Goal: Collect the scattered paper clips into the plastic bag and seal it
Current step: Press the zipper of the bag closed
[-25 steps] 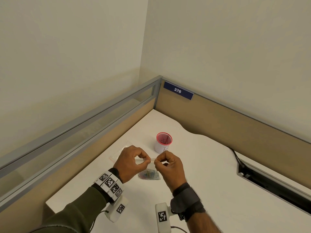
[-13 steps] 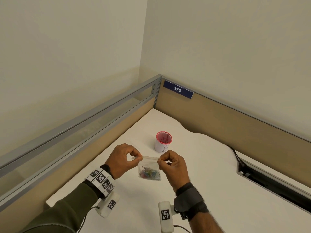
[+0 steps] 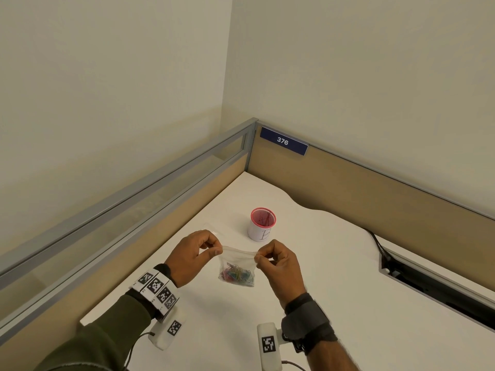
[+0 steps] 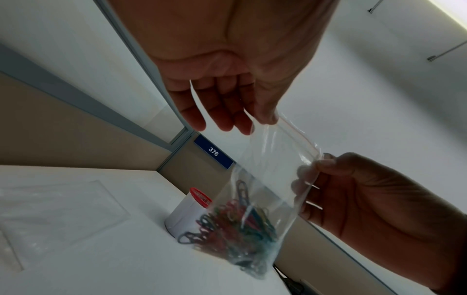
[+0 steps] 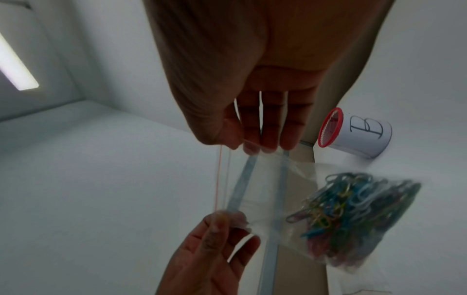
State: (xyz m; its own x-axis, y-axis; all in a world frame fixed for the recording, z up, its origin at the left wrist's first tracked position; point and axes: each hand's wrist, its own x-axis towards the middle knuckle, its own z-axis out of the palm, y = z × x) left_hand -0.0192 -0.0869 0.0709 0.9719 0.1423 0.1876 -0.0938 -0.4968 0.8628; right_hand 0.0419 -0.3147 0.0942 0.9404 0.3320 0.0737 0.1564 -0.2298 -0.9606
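A small clear plastic bag (image 3: 237, 259) hangs above the white desk (image 3: 321, 277), with several coloured paper clips (image 3: 237, 275) heaped at its bottom. My left hand (image 3: 218, 251) pinches the top left corner of the bag between thumb and forefinger. My right hand (image 3: 258, 259) pinches the top right corner the same way. The bag's top strip is stretched between the two pinches. In the left wrist view the bag (image 4: 272, 169) and the clips (image 4: 235, 225) hang under my fingers. The right wrist view shows a thin red line along the bag's (image 5: 265, 189) top edge.
A white cup with a red mesh rim (image 3: 262, 226) stands just behind the bag. Another flat clear bag (image 3: 211, 230) lies on the desk behind my left hand. Low partition walls (image 3: 348, 183) close the far and left sides. A cable slot (image 3: 428, 285) opens at the right.
My hands have slid apart from the middle of the bag's top strip to its two corners. The bag now hangs stretched between them, slightly higher.
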